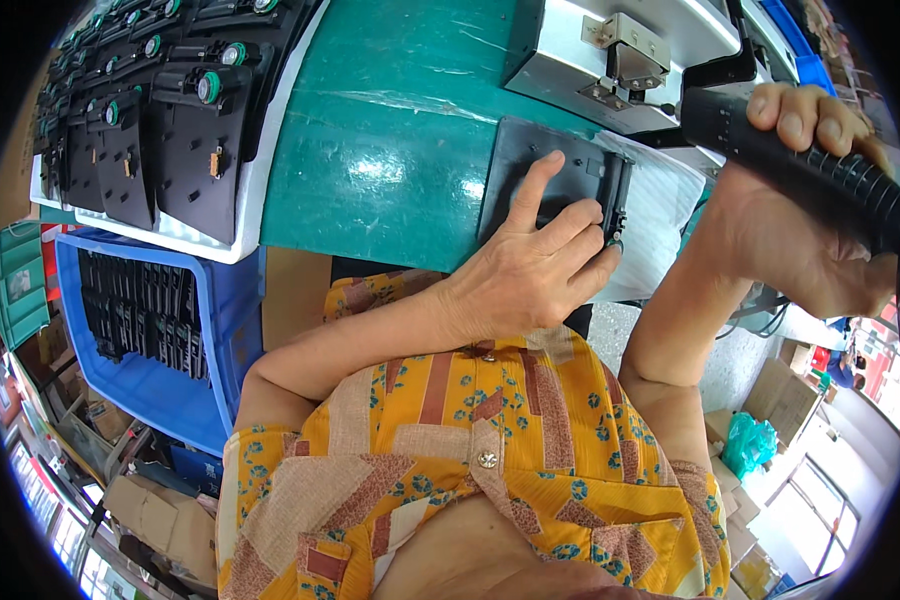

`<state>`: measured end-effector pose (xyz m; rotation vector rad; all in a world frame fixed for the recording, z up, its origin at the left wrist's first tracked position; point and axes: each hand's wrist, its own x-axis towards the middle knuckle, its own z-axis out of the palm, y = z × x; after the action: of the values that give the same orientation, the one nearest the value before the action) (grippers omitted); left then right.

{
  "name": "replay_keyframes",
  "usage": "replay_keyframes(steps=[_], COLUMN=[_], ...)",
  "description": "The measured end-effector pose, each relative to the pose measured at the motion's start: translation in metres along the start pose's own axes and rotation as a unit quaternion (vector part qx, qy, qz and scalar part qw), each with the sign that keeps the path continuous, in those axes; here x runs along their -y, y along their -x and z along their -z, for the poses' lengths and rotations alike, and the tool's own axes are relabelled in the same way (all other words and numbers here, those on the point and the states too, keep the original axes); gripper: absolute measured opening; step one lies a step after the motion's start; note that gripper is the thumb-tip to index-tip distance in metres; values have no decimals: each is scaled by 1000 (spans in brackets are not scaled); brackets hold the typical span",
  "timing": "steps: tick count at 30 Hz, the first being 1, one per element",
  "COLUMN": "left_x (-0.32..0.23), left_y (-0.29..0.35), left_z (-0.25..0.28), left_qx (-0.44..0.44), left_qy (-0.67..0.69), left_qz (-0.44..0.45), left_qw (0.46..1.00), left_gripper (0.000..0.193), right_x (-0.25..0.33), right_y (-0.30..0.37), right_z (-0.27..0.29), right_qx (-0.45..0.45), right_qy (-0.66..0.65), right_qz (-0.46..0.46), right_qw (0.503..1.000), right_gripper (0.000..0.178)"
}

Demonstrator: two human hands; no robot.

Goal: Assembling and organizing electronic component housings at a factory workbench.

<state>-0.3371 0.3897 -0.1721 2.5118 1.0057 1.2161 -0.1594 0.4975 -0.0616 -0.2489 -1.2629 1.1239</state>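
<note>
A flat black plastic panel [500, 165] lies on the green table mat, with small fittings along its right edge. My left hand [530, 250] rests over it, index finger stretched across its face, the other fingers curled onto its right side. To the right, my raised right hand [790, 215] is wrapped round a black tool with a ribbed grip, which looks like an electric screwdriver [735, 125]. The tool is held above the table, apart from the panel. Its far end runs to the dark picture rim, so the tip cannot be made out.
Similar black panels with green-ringed round parts [195, 150] stand in rows on a white foam board at the left. Below them is a blue bin [155, 385] of black parts. A metal box fixture [595, 75] stands behind the panel. A translucent sheet [660, 195] lies right of it.
</note>
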Motion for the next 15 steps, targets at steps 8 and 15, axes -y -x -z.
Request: replay_keyframes(steps=[8,15], left_x=[-6,-4], left_y=[0,-2], left_z=[5,4], left_qx=[-4,-1], left_qy=[9,5], left_qz=[-8,-16], left_qw=[1000,1000], left_gripper=[25,25], right_x=[-5,-9], right_y=[-9,-17], right_z=[-15,-20], right_qx=[65,122], right_qy=[9,13], right_qz=[-16,-31], right_qw=[998,992], right_gripper=[72,74])
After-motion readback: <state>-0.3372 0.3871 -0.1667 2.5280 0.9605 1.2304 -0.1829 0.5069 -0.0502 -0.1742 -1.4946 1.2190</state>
